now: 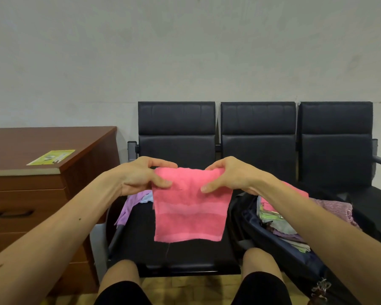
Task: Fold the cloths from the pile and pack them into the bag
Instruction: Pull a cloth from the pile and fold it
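Pinching pink towel (189, 214) with both hands (139, 175) (231, 175) mid-fold; backpack (279, 245) filling nicely (few cloths (132, 203) waiting on bench (185, 252)).

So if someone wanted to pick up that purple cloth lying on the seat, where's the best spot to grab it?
Probably the bunched upper part of the purple cloth, pinched from above. It lies crumpled on the left end of the black seat, with a thin strip trailing over the seat's edge, so the raised folds give fingers something to close on. Approach from the left, since both hands hold the pink towel in front.
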A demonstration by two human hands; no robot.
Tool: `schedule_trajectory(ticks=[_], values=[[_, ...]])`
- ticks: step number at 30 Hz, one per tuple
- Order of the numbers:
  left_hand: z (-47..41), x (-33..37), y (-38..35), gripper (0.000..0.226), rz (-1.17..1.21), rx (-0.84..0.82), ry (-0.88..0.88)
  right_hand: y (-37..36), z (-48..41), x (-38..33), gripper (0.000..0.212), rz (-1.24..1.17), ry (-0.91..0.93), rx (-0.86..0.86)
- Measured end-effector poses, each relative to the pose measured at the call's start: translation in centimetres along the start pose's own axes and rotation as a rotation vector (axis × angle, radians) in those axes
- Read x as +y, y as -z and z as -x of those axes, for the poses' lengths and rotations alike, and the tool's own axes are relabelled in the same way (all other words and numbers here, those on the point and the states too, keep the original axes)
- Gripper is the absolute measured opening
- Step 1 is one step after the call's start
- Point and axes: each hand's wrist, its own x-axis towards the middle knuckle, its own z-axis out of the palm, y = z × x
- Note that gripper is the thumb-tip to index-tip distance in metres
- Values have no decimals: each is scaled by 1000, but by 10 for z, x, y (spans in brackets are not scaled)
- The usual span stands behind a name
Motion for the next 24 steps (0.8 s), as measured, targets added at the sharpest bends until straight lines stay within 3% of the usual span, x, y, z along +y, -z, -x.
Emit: schedule_trajectory(ticks=[4,8,10,16,20,24], values=[[-1,0,2,43,-307,59,-37,-3,1,-3,49,278,70,8],[-3,-1,1,28,-409,82,-60,-1,-2,-3,25,465,82,29],[-4,-1,-2,21,-430,96,-60,1,-2,-2,14,469,75,5],[-9,-3,-7,15,-469,124,-36,5,-2,3,9,496,30,34],[-13,-8,-8,8,-527,140,-30,7,-2,12,17,471,-6,63],[-13,-11,-10,10,-498,134,-140,11,-1,25,19,364,-29,36]])
